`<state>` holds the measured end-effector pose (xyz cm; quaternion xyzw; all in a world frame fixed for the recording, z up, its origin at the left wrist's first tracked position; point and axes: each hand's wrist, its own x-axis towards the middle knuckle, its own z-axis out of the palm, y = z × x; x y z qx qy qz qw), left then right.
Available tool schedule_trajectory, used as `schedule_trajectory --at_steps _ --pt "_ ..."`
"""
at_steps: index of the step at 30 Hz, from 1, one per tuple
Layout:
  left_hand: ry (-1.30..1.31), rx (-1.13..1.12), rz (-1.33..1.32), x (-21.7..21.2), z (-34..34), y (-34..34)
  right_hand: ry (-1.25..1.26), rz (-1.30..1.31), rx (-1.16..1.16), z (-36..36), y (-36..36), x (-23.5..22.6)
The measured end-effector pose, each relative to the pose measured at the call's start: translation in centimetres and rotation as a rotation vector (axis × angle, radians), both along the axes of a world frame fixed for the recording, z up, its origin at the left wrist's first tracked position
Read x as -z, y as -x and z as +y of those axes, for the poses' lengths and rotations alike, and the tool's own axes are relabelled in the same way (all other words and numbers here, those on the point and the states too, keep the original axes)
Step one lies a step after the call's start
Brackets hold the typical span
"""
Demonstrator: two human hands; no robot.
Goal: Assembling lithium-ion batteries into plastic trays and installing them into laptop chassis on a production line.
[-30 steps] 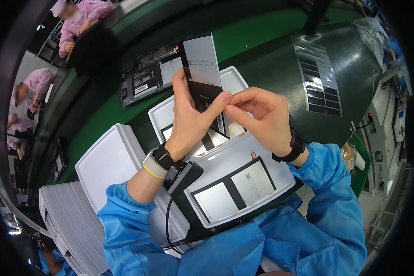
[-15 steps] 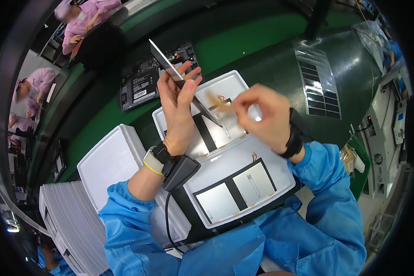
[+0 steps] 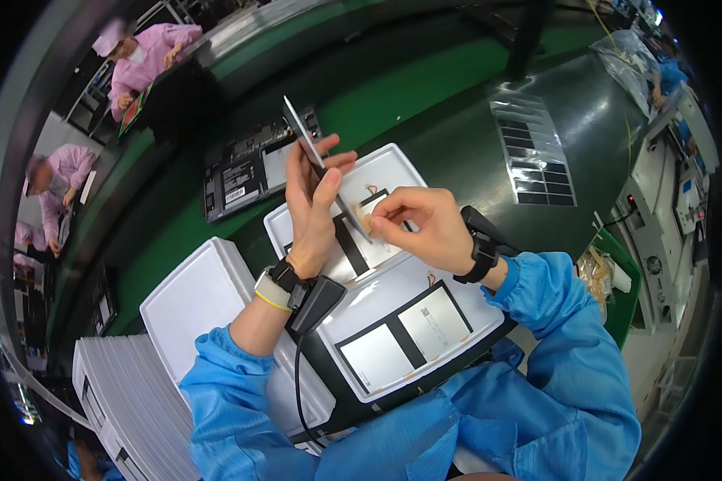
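My left hand [image 3: 313, 228] is closed on a thin flat battery pack [image 3: 301, 132], tilted up and seen almost edge-on, its fingers behind it and the thumb in front. At the pack's lower end, my right hand [image 3: 431, 228] pinches a small tan strip [image 3: 364, 218]; whether the strip is stuck to the pack I cannot tell. Beneath both hands lies a white tray [image 3: 393, 159] with a silver-and-black pack partly covered. Nearer me, a second white tray [image 3: 489, 314] holds a similar battery pack [image 3: 377, 357] with thin red wires.
An opened laptop base [image 3: 234, 178] lies beyond my left hand. White trays [image 3: 192, 280] are stacked at the left. A clear sheet with black rectangles [image 3: 533, 152] lies on the green bench to the right. People in pink [image 3: 148, 56] sit at the far left.
My right hand has moved left and down, bringing the tan strip to the battery pack's lower end. The left hand and its pack have shifted slightly right and down.
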<state>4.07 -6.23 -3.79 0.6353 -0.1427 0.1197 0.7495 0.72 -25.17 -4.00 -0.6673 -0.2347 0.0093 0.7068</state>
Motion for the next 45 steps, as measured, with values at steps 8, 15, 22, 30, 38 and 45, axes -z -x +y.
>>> schedule_trajectory --at_steps 8,15,22,30,38,45 --pt "0.38 0.199 0.294 -0.5 1.3 0.4 0.181 -0.139 0.563 -11.5 1.8 -1.9" --pt "0.498 0.535 0.471 -1.0 1.1 -0.3 0.316 -0.191 1.325 -39.9 14.9 5.4" --pt "0.451 0.634 0.561 -1.3 0.3 0.3 1.024 0.47 1.513 -52.2 24.7 23.5" --pt "0.217 0.628 0.536 -1.8 1.1 -0.5 0.415 -0.123 1.139 -35.3 10.3 6.3" --pt "0.023 0.676 0.555 -6.0 -5.0 -4.0 0.277 -0.231 0.746 -20.1 -5.7 1.6" --pt "0.03 0.489 0.59 -1.6 -10.7 -8.6 0.877 -0.497 0.822 -19.2 -7.1 5.1"
